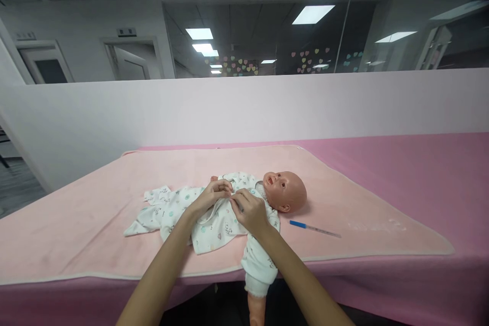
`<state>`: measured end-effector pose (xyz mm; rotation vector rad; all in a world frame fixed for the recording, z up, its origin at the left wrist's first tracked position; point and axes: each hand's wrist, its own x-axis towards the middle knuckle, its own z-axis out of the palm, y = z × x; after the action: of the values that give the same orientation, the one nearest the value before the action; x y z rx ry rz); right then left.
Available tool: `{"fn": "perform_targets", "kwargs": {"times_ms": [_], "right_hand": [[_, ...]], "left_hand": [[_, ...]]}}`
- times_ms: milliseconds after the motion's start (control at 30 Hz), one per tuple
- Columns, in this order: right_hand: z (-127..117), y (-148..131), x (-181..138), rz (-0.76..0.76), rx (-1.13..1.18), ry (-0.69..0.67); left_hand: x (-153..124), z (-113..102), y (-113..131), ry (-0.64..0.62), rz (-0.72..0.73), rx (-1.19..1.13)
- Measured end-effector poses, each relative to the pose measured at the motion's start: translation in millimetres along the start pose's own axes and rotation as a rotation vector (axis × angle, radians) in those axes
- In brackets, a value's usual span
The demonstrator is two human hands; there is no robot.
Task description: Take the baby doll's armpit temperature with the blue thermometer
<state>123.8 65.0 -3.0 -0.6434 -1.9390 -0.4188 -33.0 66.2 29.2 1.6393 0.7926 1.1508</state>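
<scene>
Nearest the lens: two bare forearms rising from the bottom edge and meeting over the chest of a bald pink plastic baby doll [287, 191]. Left grip [211, 194] narrow, fingers curled and pinched on the front edge of the doll's white cotton garment printed with small pastel figures [164, 210]. Right grip [250, 210] likewise closed, thumb and fingers pressed together on the same fabric just below the collar, back of the hand toward the camera. Both grips close together, with only a fold of cloth between.

Doll lying face up, mouth open, head to the right and just beside the right grip. Long axis roughly left to right across the worktop, slanting a little toward the near edge. One clothed leg bent over that edge, bare lower part hanging below it, between the two forearms. Other trouser leg spread flat to the left; filled or empty, cannot tell.

Underneath, a pale peach-pink fleece blanket [95, 214] spread flat on a deeper pink cloth-covered worktop [420, 173]. Right of the head and apart from it, a thin clear pen-like stick with a blue end [314, 228] flat on the blanket, blue end toward the doll, other end pointing right. Behind, a low white partition wall [244, 107], then dark glass with small heart-shaped stickers [239, 66].
</scene>
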Motion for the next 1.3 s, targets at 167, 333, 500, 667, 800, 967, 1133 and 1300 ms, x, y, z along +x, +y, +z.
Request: {"fn": "perform_targets", "kwargs": {"times_ms": [167,333,500,667,800,967,1133,1300], "right_hand": [[0,2,-1,0.005,-0.049,0.0],[0,-4,2,-0.063,-0.074,-0.05],[11,-22,9,-0.099,-0.049,-0.17],[19,-30,6,-0.089,-0.166,-0.246],[16,-31,3,-0.048,-0.217,-0.247],[15,-33,2,-0.089,-0.252,-0.255],[12,-31,2,-0.103,-0.129,-0.179],[9,-29,2,-0.031,-0.036,-0.125]], "left_hand": [[-27,-1,-3,0.098,0.086,0.327],[-62,-7,-11,0.304,0.106,0.585],[-66,-2,-25,0.547,0.186,0.635],[-64,4,-29,0.61,0.249,0.667],[-66,6,-26,0.608,0.278,0.691],[-67,7,-27,0.571,0.299,0.744],[-69,8,-31,0.587,0.385,0.877],[-70,13,-32,0.624,0.489,1.0]]}}
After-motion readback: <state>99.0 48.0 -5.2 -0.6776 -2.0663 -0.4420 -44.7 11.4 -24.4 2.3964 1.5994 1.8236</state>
